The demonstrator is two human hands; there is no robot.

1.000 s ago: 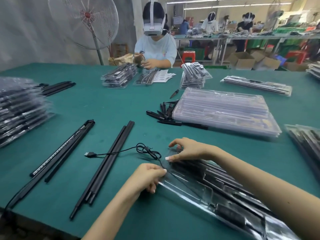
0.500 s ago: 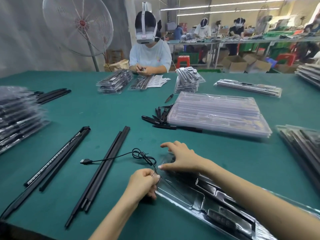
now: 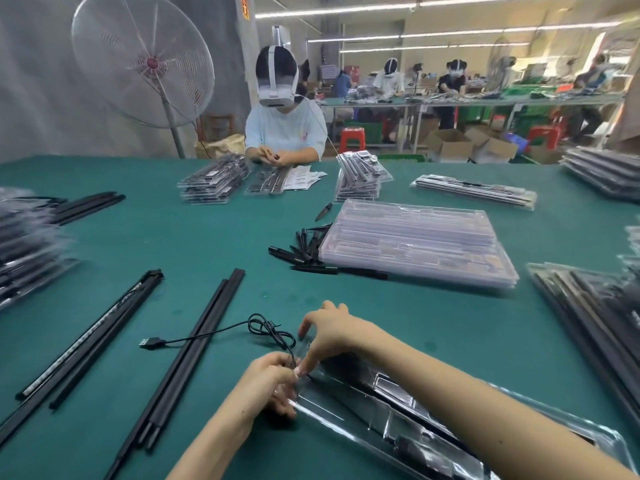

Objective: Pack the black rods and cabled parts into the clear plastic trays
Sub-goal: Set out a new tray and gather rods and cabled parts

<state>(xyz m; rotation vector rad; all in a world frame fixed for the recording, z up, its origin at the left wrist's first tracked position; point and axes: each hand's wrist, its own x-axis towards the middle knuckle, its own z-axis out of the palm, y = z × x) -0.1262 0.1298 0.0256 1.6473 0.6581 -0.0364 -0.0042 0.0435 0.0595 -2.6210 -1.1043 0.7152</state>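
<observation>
A clear plastic tray (image 3: 381, 424) lies on the green table in front of me, with black parts inside it. My left hand (image 3: 268, 386) grips the tray's near-left corner and pinches the black cable (image 3: 270, 332) where it enters the tray. My right hand (image 3: 329, 332) presses down on the tray's left end with curved fingers. The cable loops on the table and ends in a USB plug (image 3: 151, 342), crossing a bundle of black rods (image 3: 183, 368). A second rod bundle (image 3: 93, 337) lies farther left.
A stack of empty clear trays (image 3: 415, 242) sits ahead, with several short black parts (image 3: 304, 249) beside it. Filled trays are stacked at the left (image 3: 24, 244) and right (image 3: 595, 327) edges. A person (image 3: 284, 129) works across the table, by a standing fan (image 3: 145, 60).
My view has tilted upward. My hands have closed together at the tray's left end, and the left hand now pinches the cable right at the tray's corner.
</observation>
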